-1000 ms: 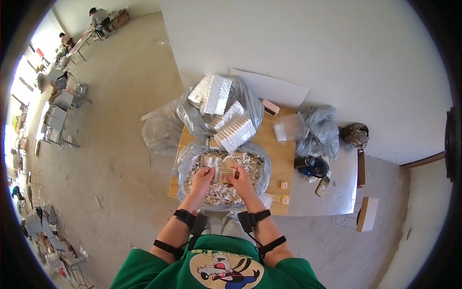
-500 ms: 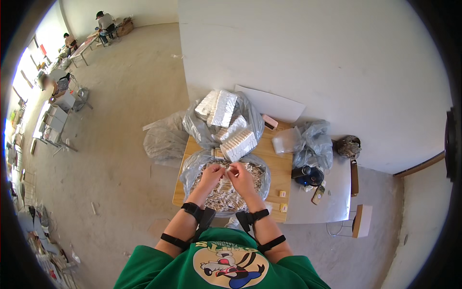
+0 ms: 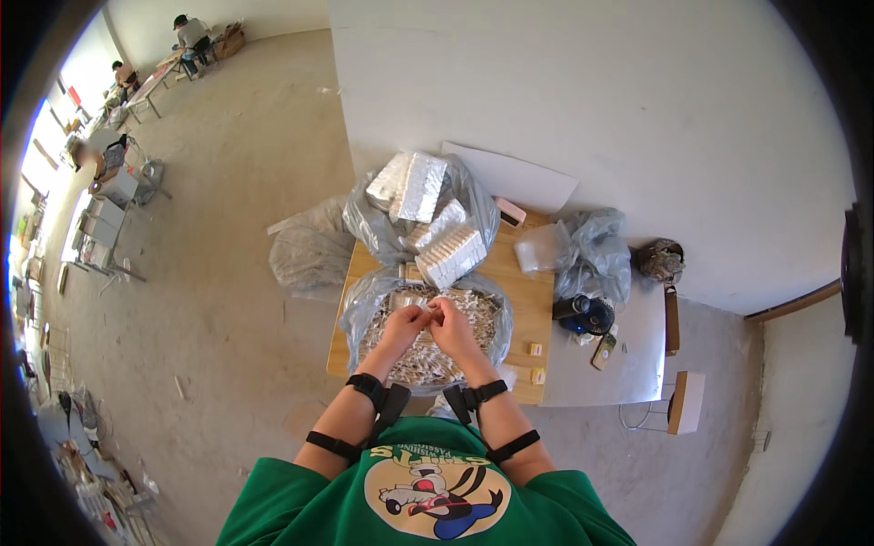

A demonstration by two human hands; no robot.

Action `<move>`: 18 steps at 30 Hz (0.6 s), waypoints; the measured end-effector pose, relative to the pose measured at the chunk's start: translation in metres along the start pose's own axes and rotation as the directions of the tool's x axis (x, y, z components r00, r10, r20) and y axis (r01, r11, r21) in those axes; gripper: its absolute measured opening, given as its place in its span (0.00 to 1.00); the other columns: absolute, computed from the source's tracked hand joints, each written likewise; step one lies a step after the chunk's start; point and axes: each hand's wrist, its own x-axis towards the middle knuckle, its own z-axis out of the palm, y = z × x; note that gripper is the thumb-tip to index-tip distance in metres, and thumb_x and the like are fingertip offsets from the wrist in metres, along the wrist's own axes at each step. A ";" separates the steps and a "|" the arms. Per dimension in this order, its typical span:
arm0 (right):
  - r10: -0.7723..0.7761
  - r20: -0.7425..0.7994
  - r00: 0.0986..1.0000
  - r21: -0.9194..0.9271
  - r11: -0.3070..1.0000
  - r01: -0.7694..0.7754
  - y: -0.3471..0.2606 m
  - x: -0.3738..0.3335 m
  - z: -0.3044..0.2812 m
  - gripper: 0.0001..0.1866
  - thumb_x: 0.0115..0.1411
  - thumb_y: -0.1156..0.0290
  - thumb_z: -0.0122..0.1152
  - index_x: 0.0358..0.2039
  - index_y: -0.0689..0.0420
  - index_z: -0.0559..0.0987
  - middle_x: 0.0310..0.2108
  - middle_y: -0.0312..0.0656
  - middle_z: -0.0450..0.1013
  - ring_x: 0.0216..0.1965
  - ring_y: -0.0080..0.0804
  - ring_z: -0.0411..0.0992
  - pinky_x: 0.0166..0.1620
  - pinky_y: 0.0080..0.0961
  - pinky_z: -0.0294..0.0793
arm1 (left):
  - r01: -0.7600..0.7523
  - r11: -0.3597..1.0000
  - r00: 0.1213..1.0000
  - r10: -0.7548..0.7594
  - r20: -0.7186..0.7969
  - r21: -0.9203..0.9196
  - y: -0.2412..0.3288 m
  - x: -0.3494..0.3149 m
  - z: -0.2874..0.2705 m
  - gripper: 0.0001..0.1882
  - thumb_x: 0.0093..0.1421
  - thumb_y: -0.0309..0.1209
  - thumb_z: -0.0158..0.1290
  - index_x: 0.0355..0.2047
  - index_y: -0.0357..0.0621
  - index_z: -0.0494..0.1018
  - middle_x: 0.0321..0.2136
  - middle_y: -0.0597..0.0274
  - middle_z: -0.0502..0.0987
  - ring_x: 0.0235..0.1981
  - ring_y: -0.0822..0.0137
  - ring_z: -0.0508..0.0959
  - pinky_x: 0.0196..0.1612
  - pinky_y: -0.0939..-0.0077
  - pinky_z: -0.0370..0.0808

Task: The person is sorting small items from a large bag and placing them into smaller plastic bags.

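Both my hands are close together over a grey plastic bag (image 3: 357, 305) spread wide and filled with a heap of small thin white-and-brown sticks (image 3: 419, 364). My left hand (image 3: 406, 326) is closed in a pinch, fingertips pointing at the right hand. My right hand (image 3: 449, 325) is pinched too, its fingertips meeting the left ones. Whatever lies between the fingers is too small to make out. Just beyond them, a second grey bag (image 3: 369, 232) holds several white wrapped bundles (image 3: 452, 257) in block-like rows.
The bags rest on a wooden table (image 3: 528, 314). Two small yellow-and-white boxes (image 3: 535, 349) lie at its right. A grey side table (image 3: 628, 369) carries a black round device (image 3: 596, 316), a phone (image 3: 604, 352) and a crumpled grey bag (image 3: 596, 250). A white wall stands behind; people sit at tables far left.
My hands have drawn slightly closer, the right one shifting a little left, with fingertips still pinched. The whole scene sits slightly higher in view. Bundles and bags keep their places.
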 end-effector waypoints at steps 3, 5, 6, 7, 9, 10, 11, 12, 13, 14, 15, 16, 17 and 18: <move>0.036 0.023 0.999 0.137 0.990 -0.039 0.000 -0.002 0.001 0.15 0.47 0.79 0.56 0.38 0.58 0.70 0.25 0.44 0.73 0.28 0.35 0.73 0.32 0.27 0.71 | 0.041 0.999 0.999 -0.041 -0.012 -0.034 -0.010 0.001 0.000 0.11 0.56 0.33 0.52 0.22 0.38 0.71 0.17 0.69 0.70 0.20 0.79 0.66 0.23 0.81 0.63; 0.066 0.078 0.995 0.097 0.993 -0.074 -0.008 -0.002 0.000 0.16 0.47 0.80 0.56 0.38 0.58 0.69 0.25 0.44 0.72 0.28 0.36 0.73 0.32 0.28 0.71 | 0.042 0.999 0.999 -0.042 -0.025 -0.015 -0.017 0.001 -0.001 0.11 0.56 0.32 0.52 0.22 0.38 0.71 0.16 0.69 0.70 0.20 0.79 0.66 0.24 0.80 0.63; 0.072 0.076 0.994 0.097 0.992 -0.079 -0.005 -0.002 0.000 0.16 0.47 0.80 0.56 0.38 0.58 0.69 0.25 0.44 0.72 0.28 0.36 0.73 0.32 0.28 0.71 | 0.034 0.999 0.999 -0.034 -0.024 0.006 -0.015 0.001 0.000 0.11 0.56 0.32 0.52 0.22 0.38 0.71 0.16 0.69 0.70 0.20 0.79 0.66 0.24 0.80 0.64; 0.058 0.062 0.996 0.067 0.996 -0.062 -0.002 -0.001 0.000 0.16 0.46 0.80 0.56 0.38 0.58 0.69 0.25 0.44 0.72 0.28 0.36 0.72 0.32 0.28 0.71 | 0.037 0.999 0.999 -0.037 -0.019 0.006 -0.013 0.001 0.001 0.11 0.56 0.32 0.52 0.22 0.38 0.71 0.16 0.69 0.70 0.20 0.79 0.66 0.24 0.80 0.64; 0.050 0.050 0.997 0.041 0.998 -0.052 0.002 0.000 0.001 0.15 0.46 0.79 0.57 0.37 0.59 0.68 0.24 0.44 0.71 0.28 0.37 0.72 0.32 0.29 0.71 | 0.013 0.999 1.000 -0.012 -0.012 0.044 -0.011 0.000 0.001 0.10 0.56 0.32 0.52 0.22 0.38 0.71 0.16 0.69 0.69 0.20 0.78 0.66 0.23 0.79 0.64; 0.051 0.053 0.997 0.042 0.998 -0.053 0.002 -0.001 0.002 0.15 0.46 0.79 0.57 0.37 0.59 0.68 0.24 0.44 0.71 0.28 0.37 0.72 0.32 0.29 0.71 | 0.016 0.999 1.000 -0.015 -0.014 0.044 -0.013 -0.001 0.001 0.10 0.56 0.32 0.52 0.22 0.38 0.71 0.16 0.69 0.69 0.20 0.78 0.66 0.23 0.79 0.64; 0.051 0.048 0.998 0.031 0.998 -0.053 0.001 -0.002 0.003 0.15 0.46 0.79 0.57 0.36 0.59 0.68 0.24 0.44 0.71 0.28 0.38 0.72 0.32 0.29 0.71 | -0.029 0.993 0.999 0.032 -0.017 0.116 -0.014 -0.002 0.000 0.10 0.56 0.32 0.52 0.23 0.38 0.71 0.17 0.66 0.70 0.20 0.76 0.67 0.24 0.77 0.64; 0.051 0.042 0.998 0.019 0.998 -0.051 0.002 -0.002 0.004 0.14 0.46 0.79 0.57 0.35 0.59 0.68 0.23 0.44 0.71 0.27 0.38 0.72 0.32 0.30 0.71 | -0.076 0.979 0.997 0.080 -0.015 0.187 -0.011 -0.002 -0.001 0.10 0.55 0.32 0.52 0.23 0.38 0.71 0.17 0.63 0.70 0.20 0.73 0.68 0.24 0.75 0.65; 0.051 0.043 0.998 0.019 0.998 -0.052 0.002 -0.003 0.004 0.14 0.46 0.79 0.57 0.35 0.59 0.68 0.23 0.44 0.71 0.27 0.38 0.72 0.32 0.30 0.71 | -0.075 0.980 0.997 0.079 -0.015 0.187 -0.009 -0.003 -0.001 0.10 0.55 0.32 0.52 0.23 0.38 0.71 0.17 0.63 0.70 0.20 0.73 0.68 0.24 0.75 0.65; 0.066 0.031 0.997 0.008 0.998 -0.066 0.002 -0.003 0.004 0.14 0.46 0.79 0.56 0.35 0.59 0.68 0.23 0.45 0.71 0.27 0.40 0.72 0.31 0.31 0.70 | -0.104 0.962 0.994 0.112 -0.019 0.252 -0.007 -0.005 -0.002 0.10 0.54 0.33 0.53 0.23 0.38 0.71 0.18 0.59 0.71 0.20 0.68 0.70 0.25 0.72 0.66; 0.079 0.020 0.997 -0.002 0.997 -0.079 0.003 -0.004 0.005 0.13 0.45 0.79 0.56 0.34 0.59 0.68 0.23 0.45 0.71 0.27 0.41 0.72 0.30 0.32 0.70 | -0.131 0.939 0.989 0.145 -0.022 0.317 -0.005 -0.007 -0.003 0.11 0.54 0.34 0.53 0.23 0.37 0.71 0.19 0.56 0.72 0.21 0.62 0.72 0.26 0.69 0.67; 0.079 0.021 0.997 -0.003 0.997 -0.079 0.005 -0.005 0.005 0.13 0.45 0.79 0.56 0.34 0.59 0.68 0.23 0.45 0.71 0.27 0.41 0.72 0.30 0.32 0.70 | -0.130 0.940 0.989 0.144 -0.023 0.316 -0.006 -0.007 -0.005 0.11 0.54 0.34 0.53 0.23 0.37 0.71 0.19 0.56 0.72 0.21 0.62 0.72 0.26 0.69 0.67; 0.088 -0.035 0.995 -0.076 0.993 -0.091 0.008 -0.005 0.005 0.13 0.46 0.77 0.56 0.34 0.58 0.68 0.24 0.46 0.71 0.28 0.43 0.72 0.30 0.34 0.70 | -0.153 0.915 0.984 0.178 -0.031 0.373 -0.006 -0.007 -0.006 0.11 0.52 0.33 0.52 0.22 0.36 0.71 0.19 0.52 0.72 0.22 0.56 0.72 0.26 0.66 0.67; 0.093 -0.093 0.991 -0.147 0.983 -0.106 0.010 -0.004 0.005 0.12 0.47 0.76 0.56 0.34 0.58 0.69 0.25 0.48 0.70 0.28 0.46 0.71 0.30 0.37 0.70 | -0.176 0.886 0.977 0.212 -0.036 0.429 -0.006 -0.007 -0.008 0.11 0.51 0.33 0.52 0.20 0.36 0.70 0.19 0.48 0.72 0.23 0.50 0.73 0.27 0.63 0.68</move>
